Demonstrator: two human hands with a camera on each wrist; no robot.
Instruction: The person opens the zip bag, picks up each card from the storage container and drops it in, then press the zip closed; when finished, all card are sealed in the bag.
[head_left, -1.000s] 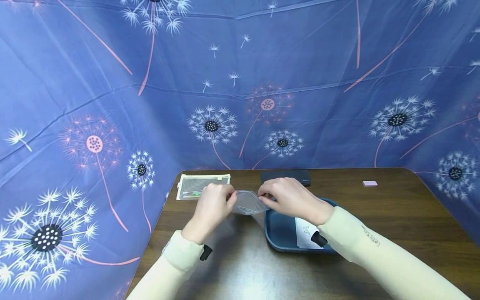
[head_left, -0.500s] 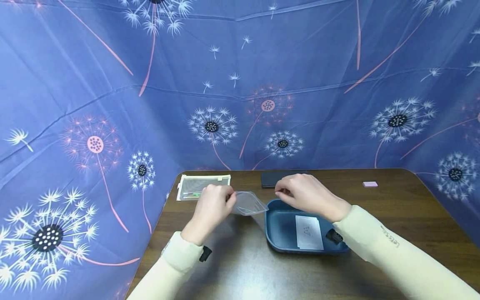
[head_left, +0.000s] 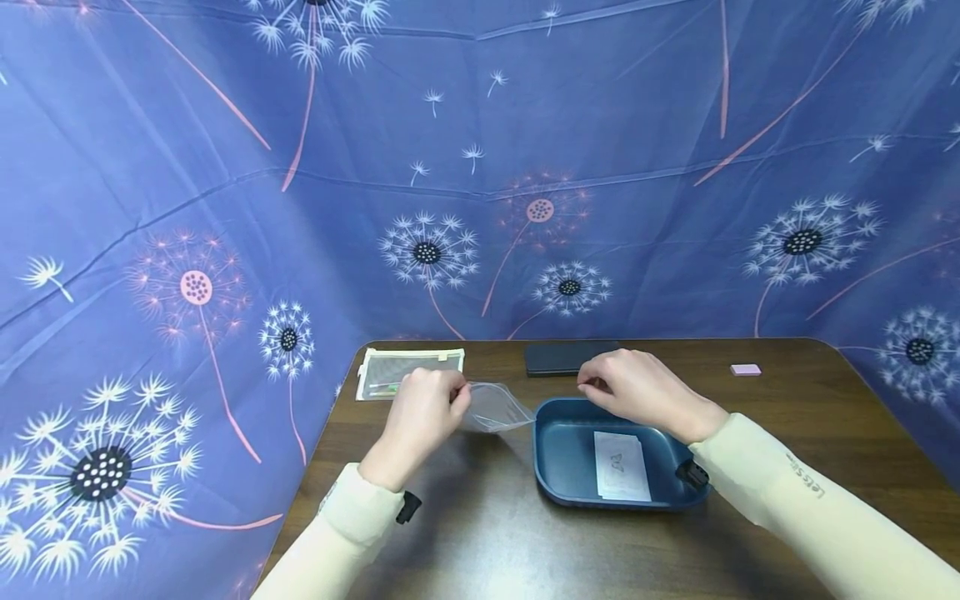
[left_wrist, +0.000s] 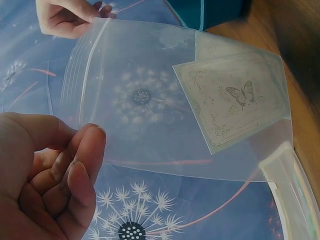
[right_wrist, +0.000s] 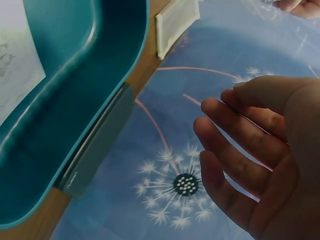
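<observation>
My left hand (head_left: pixel 429 406) pinches one edge of a clear zip bag (head_left: pixel 501 407) and holds it just above the table, left of a blue tray (head_left: pixel 555 483). In the left wrist view the zip bag (left_wrist: pixel 150 100) holds a pale card with a butterfly (left_wrist: pixel 235 97), and my left hand's fingers (left_wrist: pixel 75 170) curl on its lower edge. My right hand (head_left: pixel 633 385) hovers over the tray's back rim, apart from the bag. In the right wrist view that right hand (right_wrist: pixel 250 150) is loosely curved and empty. A white card (head_left: pixel 621 465) lies in the tray.
A mesh zip pouch (head_left: pixel 408 371) lies at the table's back left, a dark flat case (head_left: pixel 564 357) at the back middle, and a small pink block (head_left: pixel 746 369) at the back right. Blue dandelion-print cloth walls in the brown table (head_left: pixel 787 467).
My right hand has let go of the zip bag and moved right, over the tray's back rim. The left hand still holds the bag in about the same place.
</observation>
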